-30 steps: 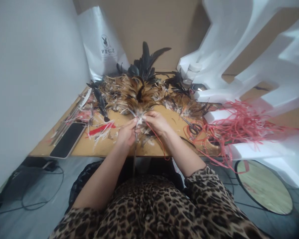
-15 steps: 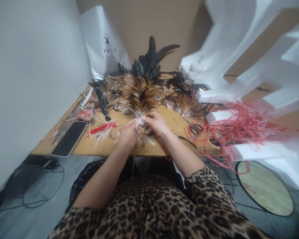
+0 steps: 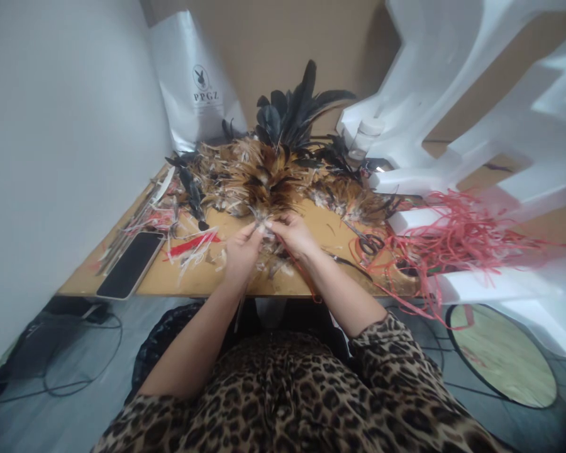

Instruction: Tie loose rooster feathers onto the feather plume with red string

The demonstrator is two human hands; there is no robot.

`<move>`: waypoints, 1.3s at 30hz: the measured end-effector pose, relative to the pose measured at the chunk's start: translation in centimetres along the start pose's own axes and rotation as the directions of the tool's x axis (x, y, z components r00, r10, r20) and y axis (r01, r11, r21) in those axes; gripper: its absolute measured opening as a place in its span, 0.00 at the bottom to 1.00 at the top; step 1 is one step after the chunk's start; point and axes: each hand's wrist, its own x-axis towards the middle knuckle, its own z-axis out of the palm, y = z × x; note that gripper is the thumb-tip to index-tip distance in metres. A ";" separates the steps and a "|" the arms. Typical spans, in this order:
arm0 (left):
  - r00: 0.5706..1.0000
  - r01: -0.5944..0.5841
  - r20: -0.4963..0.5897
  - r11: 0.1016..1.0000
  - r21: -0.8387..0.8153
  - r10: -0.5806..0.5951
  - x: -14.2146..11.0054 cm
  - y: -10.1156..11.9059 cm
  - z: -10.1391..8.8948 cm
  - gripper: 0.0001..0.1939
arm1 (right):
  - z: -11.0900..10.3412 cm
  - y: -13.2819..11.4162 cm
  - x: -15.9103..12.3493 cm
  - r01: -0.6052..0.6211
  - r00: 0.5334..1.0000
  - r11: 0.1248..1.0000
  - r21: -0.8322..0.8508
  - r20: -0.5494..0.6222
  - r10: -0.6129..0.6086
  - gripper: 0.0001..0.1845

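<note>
Feather bunch: the feather bunch (image 3: 268, 182) is fluffy and layered, golden brown to rust with dark, curving streaks, and fans out away from the person over the table (image 3: 207, 277).
Base: pale and narrow, pinched between the hands above the near part of the table (the fingers hide much of it).
Far end: tall black feathers (image 3: 295, 116) stand beyond the brown ones, glossy and broad, one sweeping off to the right; where they join is hidden.
Left hand: the left hand (image 3: 242, 248) has thumb and fingers together, clamped on the base of the bunch.
Right hand: the right hand (image 3: 295, 236) is also closed on the base, its fingertips just beside the left ones.
Around it: loose brown feathers (image 3: 221, 167) lie heaped on both sides.
Left side: a phone (image 3: 131, 264) lies dark-screened near the table's edge, close to a red strip (image 3: 193, 244) among white strands.
Right side: scissors (image 3: 370, 243) lie near a tangle of red strings (image 3: 462, 236).
Back: a white bag (image 3: 200, 119) stands upright behind the feathers, beside the wall.
</note>
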 end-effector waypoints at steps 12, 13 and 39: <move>0.995 -0.089 -0.045 0.994 0.069 0.092 1.0 1.4 -1.3 0.09 | 0.9 0.1 -2.0 0.229 0.973 0.870 -0.436 0.097 -0.207 0.11; 0.993 -0.099 -0.053 0.991 0.091 0.104 0.9 1.5 -1.4 0.08 | 1.1 0.0 -2.2 0.292 0.956 0.828 -0.479 0.134 -0.260 0.12; 0.712 -0.545 0.675 -0.455 0.704 0.191 -0.1 8.8 -5.2 0.21 | 3.4 -11.3 1.4 0.689 0.631 -0.267 -0.674 0.739 -0.238 0.14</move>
